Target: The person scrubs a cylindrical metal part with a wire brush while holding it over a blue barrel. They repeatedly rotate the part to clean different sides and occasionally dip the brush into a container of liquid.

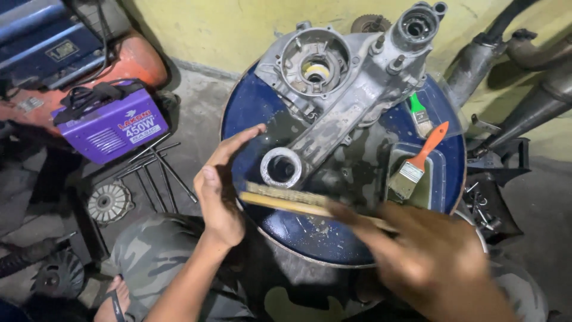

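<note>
Grey grime is seen on the engine casing [333, 113] upon the blue surface [250, 107]; a wire brush [286, 200] is gripped by the right hand [429, 256], the left hand [223, 185] spread flat against its tip; cleaning seems unfinished.

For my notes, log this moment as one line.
right hand: holds wire brush | left hand: open, at brush tip | engine casing: on blue drum

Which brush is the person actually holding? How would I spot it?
Find the round blue drum top bearing the grey engine casing. At its near edge, the right hand holds a long wooden wire brush, its tip against the left hand. Unlike the two paintbrushes, it has no coloured handle.
</note>
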